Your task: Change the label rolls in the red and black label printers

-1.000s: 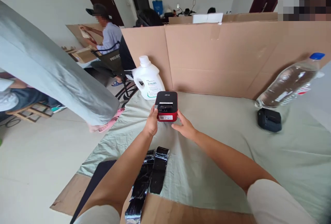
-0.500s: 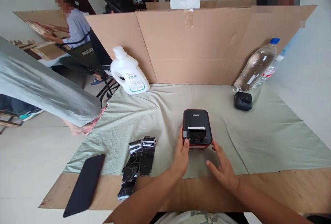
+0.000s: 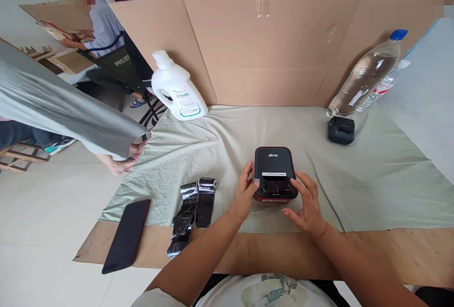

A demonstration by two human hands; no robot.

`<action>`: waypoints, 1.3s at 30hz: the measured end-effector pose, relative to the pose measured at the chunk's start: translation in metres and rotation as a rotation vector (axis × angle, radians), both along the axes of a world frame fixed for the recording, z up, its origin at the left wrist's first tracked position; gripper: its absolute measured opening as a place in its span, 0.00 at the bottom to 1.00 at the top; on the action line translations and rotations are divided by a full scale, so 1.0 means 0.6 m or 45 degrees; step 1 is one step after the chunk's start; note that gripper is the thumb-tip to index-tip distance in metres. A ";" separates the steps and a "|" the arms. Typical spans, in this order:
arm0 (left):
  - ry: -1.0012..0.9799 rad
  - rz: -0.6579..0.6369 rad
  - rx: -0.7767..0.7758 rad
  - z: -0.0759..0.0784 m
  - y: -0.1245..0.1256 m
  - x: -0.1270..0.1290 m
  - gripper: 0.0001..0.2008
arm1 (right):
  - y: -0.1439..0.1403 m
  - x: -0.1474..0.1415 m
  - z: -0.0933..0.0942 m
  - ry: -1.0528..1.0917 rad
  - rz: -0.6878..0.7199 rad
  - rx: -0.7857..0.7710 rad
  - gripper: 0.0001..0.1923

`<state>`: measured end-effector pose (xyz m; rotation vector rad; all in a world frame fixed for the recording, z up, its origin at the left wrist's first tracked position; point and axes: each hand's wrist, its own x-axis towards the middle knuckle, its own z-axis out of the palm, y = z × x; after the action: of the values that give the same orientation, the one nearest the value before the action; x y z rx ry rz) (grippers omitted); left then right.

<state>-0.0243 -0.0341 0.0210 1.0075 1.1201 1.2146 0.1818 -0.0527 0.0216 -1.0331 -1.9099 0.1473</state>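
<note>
A black label printer (image 3: 273, 165) with a red edge lies on the pale green cloth, a slot and a white sticker strip on its top. My left hand (image 3: 244, 196) is at its left side, fingers apart, the thumb at the grey patch on the printer's edge. At the right side, my right hand (image 3: 307, 203) has its fingers spread, with a fingertip at the printer's near right corner. Neither hand is wrapped round it. Left of the printer lie shiny black rolled strips (image 3: 182, 224), partly unrolled.
A dark phone-like slab (image 3: 126, 236) lies at the table's left edge. A white jug (image 3: 179, 89) and clear bottles (image 3: 369, 77) stand before a cardboard screen (image 3: 269, 51). A small black device (image 3: 341, 130) sits near the bottles. Someone's grey-trousered leg (image 3: 71, 99) is close at left.
The view has tilted down slightly. My right hand has risen along the printer's right side, its fingers now near the top corner. The printer stays on the cloth.
</note>
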 end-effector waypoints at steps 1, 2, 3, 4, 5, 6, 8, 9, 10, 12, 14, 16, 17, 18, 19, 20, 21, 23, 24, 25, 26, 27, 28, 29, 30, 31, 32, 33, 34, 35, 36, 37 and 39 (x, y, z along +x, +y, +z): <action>-0.024 -0.034 0.022 -0.002 0.011 -0.003 0.31 | 0.010 -0.004 0.002 -0.027 0.020 0.068 0.30; -0.040 -0.072 0.046 -0.005 0.021 -0.006 0.31 | 0.018 -0.010 0.001 -0.047 0.033 0.124 0.26; -0.048 -0.109 0.072 -0.008 0.029 -0.008 0.31 | 0.024 -0.015 -0.001 -0.057 0.034 0.171 0.22; -0.051 -0.139 0.099 -0.011 0.036 -0.010 0.31 | 0.027 -0.020 -0.005 -0.058 0.027 0.209 0.19; -0.054 -0.162 0.122 -0.014 0.041 -0.011 0.31 | 0.029 -0.025 -0.010 -0.053 0.015 0.238 0.16; -0.061 -0.176 0.142 -0.016 0.045 -0.011 0.31 | 0.030 -0.028 -0.014 -0.041 0.000 0.256 0.14; -0.075 -0.182 0.178 -0.019 0.049 -0.009 0.30 | 0.028 -0.032 -0.023 -0.014 -0.028 0.269 0.12; -0.077 -0.176 0.193 -0.019 0.050 -0.007 0.30 | 0.027 -0.033 -0.026 -0.007 -0.036 0.268 0.12; -0.075 -0.164 0.205 -0.018 0.051 -0.005 0.30 | 0.026 -0.032 -0.028 -0.006 -0.045 0.263 0.12; -0.071 -0.139 0.215 -0.015 0.051 -0.001 0.32 | 0.025 -0.032 -0.031 -0.015 -0.069 0.247 0.11; -0.086 -0.139 0.215 -0.012 0.051 0.003 0.37 | 0.024 -0.031 -0.034 -0.031 -0.096 0.221 0.12; -0.091 -0.145 0.208 -0.011 0.051 0.006 0.42 | 0.023 -0.031 -0.038 -0.042 -0.111 0.193 0.13; -0.086 -0.141 0.203 -0.011 0.050 0.007 0.44 | 0.022 -0.031 -0.040 -0.042 -0.113 0.185 0.13; -0.080 -0.131 0.200 -0.011 0.050 0.008 0.46 | 0.021 -0.031 -0.042 -0.042 -0.116 0.180 0.13; -0.078 -0.120 0.202 -0.012 0.050 0.009 0.46 | 0.021 -0.031 -0.043 -0.043 -0.119 0.179 0.13; -0.085 -0.114 0.210 -0.013 0.051 0.011 0.47 | 0.021 -0.031 -0.044 -0.045 -0.120 0.177 0.14; -0.100 -0.109 0.222 -0.014 0.051 0.012 0.47 | 0.022 -0.030 -0.045 -0.045 -0.110 0.176 0.15; -0.130 -0.092 0.248 -0.017 0.052 0.014 0.46 | 0.026 -0.029 -0.045 -0.023 -0.053 0.170 0.19; -0.139 -0.089 0.250 -0.017 0.053 0.014 0.45 | 0.028 -0.028 -0.044 0.001 -0.015 0.171 0.22; -0.144 -0.093 0.242 -0.016 0.054 0.013 0.44 | 0.030 -0.028 -0.044 0.031 0.020 0.176 0.26; -0.140 -0.105 0.223 -0.013 0.054 0.012 0.43 | 0.033 -0.028 -0.043 0.061 0.044 0.184 0.29; -0.115 -0.117 0.200 -0.008 0.054 0.011 0.41 | 0.035 -0.028 -0.043 0.085 0.054 0.193 0.32; -0.055 -0.120 0.187 0.000 0.054 0.008 0.39 | 0.036 -0.028 -0.043 0.101 0.055 0.200 0.34; 0.047 -0.099 0.196 0.009 0.054 0.006 0.36 | 0.037 -0.028 -0.043 0.112 0.054 0.204 0.35; 0.188 -0.052 0.233 0.021 0.055 0.004 0.31 | 0.037 -0.028 -0.043 0.119 0.054 0.205 0.35; 0.357 0.008 0.294 0.034 0.057 0.003 0.26 | 0.037 -0.029 -0.044 0.124 0.055 0.201 0.35; 0.535 0.052 0.366 0.049 0.060 0.004 0.20 | 0.037 -0.029 -0.044 0.126 0.056 0.196 0.35; 0.706 0.055 0.432 0.063 0.065 0.006 0.16 | 0.036 -0.029 -0.045 0.127 0.056 0.190 0.35; 0.862 0.008 0.480 0.076 0.072 0.010 0.13 | 0.036 -0.029 -0.046 0.126 0.055 0.182 0.34; 1.006 -0.079 0.504 0.086 0.080 0.015 0.13 | 0.035 -0.029 -0.047 0.126 0.052 0.176 0.34; 1.143 -0.189 0.506 0.094 0.090 0.022 0.14 | 0.035 -0.029 -0.048 0.129 0.051 0.173 0.33; 1.275 -0.302 0.494 0.098 0.100 0.030 0.14 | 0.035 -0.029 -0.049 0.136 0.054 0.174 0.33; 1.500 -0.468 0.459 0.096 0.121 0.046 0.12 | 0.036 -0.029 -0.051 0.158 0.062 0.178 0.32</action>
<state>0.0032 0.0386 0.0788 2.2374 1.4823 0.4479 0.1646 -0.0313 -0.0088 -0.8644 -1.8064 0.1017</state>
